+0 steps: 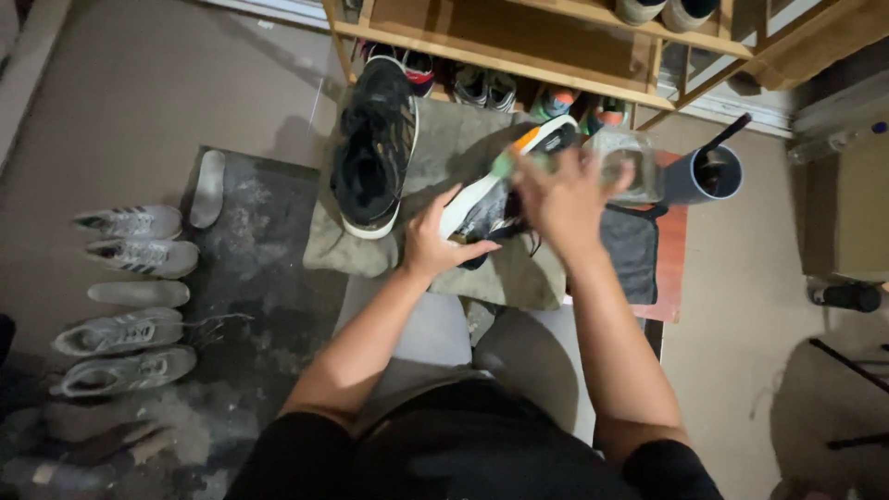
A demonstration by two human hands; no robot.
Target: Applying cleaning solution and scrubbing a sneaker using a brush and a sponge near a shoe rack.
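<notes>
Gripping a black and white sneaker (486, 208) at its heel end, the person's left hand (435, 243) curls closed around the sole while the right hand (565, 199) hovers over the toe with fingers spread; motion blur hides whether that hand actually holds anything, though a small green blur shows by its fingertips. The shoe is held just above a grey-green cloth (505, 273) spread over the person's knees and a low reddish table (669, 264). Its partner, a black sneaker with a white sole (375, 148), lies on the same cloth to the left, laces loose, touched by neither hand. A clear jar (622, 162) and a dark cup with a stick in it (706, 174) stand on the table just beyond the right hand, beside a dark towel (632, 250). Judging by this layout, work on the held shoe looks to be in hand and unfinished, with the second shoe of the pair waiting. On the floor to the left, two pairs of pale sneakers (130, 287) sit in a row near loose insoles (207, 188); whether they are done or waiting cannot be told. More shoes fill the wooden rack (519, 46) behind the table.
</notes>
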